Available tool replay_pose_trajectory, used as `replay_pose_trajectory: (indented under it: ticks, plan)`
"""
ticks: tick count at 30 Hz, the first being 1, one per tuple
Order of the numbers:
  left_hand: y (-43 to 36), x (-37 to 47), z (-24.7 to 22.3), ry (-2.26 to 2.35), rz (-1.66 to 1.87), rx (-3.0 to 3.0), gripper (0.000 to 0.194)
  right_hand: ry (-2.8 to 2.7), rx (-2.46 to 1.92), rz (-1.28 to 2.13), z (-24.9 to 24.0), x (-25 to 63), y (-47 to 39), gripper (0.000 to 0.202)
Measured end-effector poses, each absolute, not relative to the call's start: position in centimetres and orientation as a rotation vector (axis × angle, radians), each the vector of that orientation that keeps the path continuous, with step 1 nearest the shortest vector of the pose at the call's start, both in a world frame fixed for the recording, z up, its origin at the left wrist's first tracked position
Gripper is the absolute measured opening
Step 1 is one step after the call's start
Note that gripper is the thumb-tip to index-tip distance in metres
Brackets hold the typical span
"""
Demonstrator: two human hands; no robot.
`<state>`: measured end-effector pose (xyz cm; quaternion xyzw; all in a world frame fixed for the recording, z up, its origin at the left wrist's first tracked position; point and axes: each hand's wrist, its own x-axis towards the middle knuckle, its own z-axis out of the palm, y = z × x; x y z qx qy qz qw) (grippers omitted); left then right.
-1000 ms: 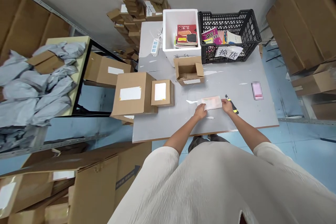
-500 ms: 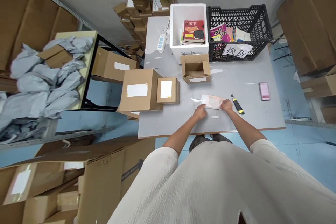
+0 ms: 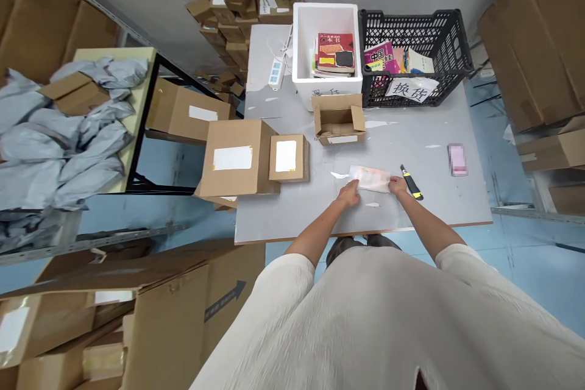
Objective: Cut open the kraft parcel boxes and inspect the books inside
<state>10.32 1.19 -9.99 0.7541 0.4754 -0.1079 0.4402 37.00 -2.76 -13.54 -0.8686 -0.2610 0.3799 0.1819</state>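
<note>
A flat, pale pinkish packet in a whitish translucent wrap lies on the grey table near its front edge. My left hand grips its left end, fingers closed on the near corner. At the opposite end, my right hand pinches the edge. What is inside the wrap is too blurred to name. Just right of my right hand rests a black and yellow utility knife. An open small cardboard box stands behind the packet.
Closed cartons, one large and one small, stand to the left. A white foam box and a black crate, both holding books, line the back. A pink pixelated item lies at right.
The camera view has shifted slightly. Both hands stay on the packet's ends, and the packet has barely moved on the table.
</note>
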Motion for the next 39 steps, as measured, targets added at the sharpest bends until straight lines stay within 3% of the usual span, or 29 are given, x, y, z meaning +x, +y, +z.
replay_pose_trajectory:
  ticks: [6, 23, 34, 39]
  plan:
    - [0.7, 9.8, -10.3, 1.160, -0.291, 1.868, 0.083, -0.686, -2.470, 1.081, -13.7, 36.2, -1.5, 0.012]
    - [-0.2, 6.6, -9.8, 1.172, -0.377, 1.904, 0.092, -0.803, -2.146, 1.438, -10.6, 33.2, -0.7, 0.007]
    - [0.0, 8.2, -9.8, 1.233, -0.418, 1.900, 0.096, -0.803, -2.232, 1.096, -7.7, 39.3, -1.4, 0.011]
    - [0.5, 7.8, -9.2, 1.240, -0.454, 1.926, 0.083, -0.795, -2.145, 0.975, -5.4, 43.2, -2.2, 0.017]
